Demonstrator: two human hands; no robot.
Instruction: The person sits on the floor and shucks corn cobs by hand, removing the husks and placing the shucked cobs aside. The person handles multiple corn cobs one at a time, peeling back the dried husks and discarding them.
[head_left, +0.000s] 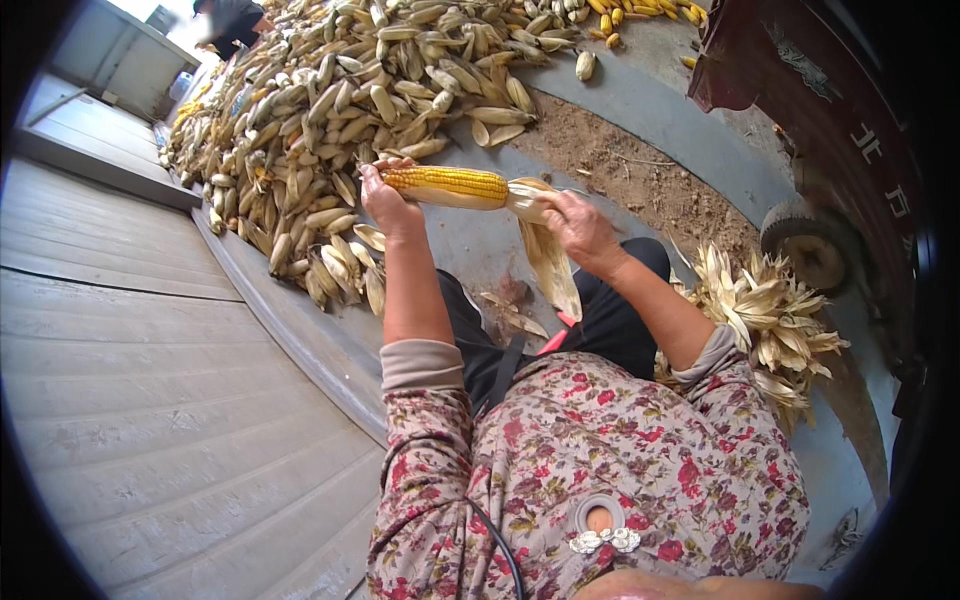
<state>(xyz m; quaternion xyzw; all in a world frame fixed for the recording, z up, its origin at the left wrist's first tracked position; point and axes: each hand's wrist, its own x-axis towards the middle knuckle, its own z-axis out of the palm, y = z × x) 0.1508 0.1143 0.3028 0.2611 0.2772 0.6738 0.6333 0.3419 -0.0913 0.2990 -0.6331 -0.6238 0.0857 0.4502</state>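
Observation:
An ear of corn (450, 182) with bare yellow kernels lies crosswise between my two hands, above my lap. My left hand (391, 196) grips its left end, thumb and fingers around it. At the other end, dry pale husk (529, 201) is bunched at the base of the ear, and my right hand (581, 229) is closed on it. One long husk strip (551, 262) hangs from there toward my knee. A layer of husk still runs along the ear's lower side.
A large heap of corn in husks (337, 97) rises ahead and left. Bare yellow ears (611, 22) lie at the far right. Loose husks (765, 315) are piled by my right side, near a wheel (806, 247) and a dark red vehicle panel (817, 90). Metal sheeting (165, 375) borders my left. A person (232, 26) is far off.

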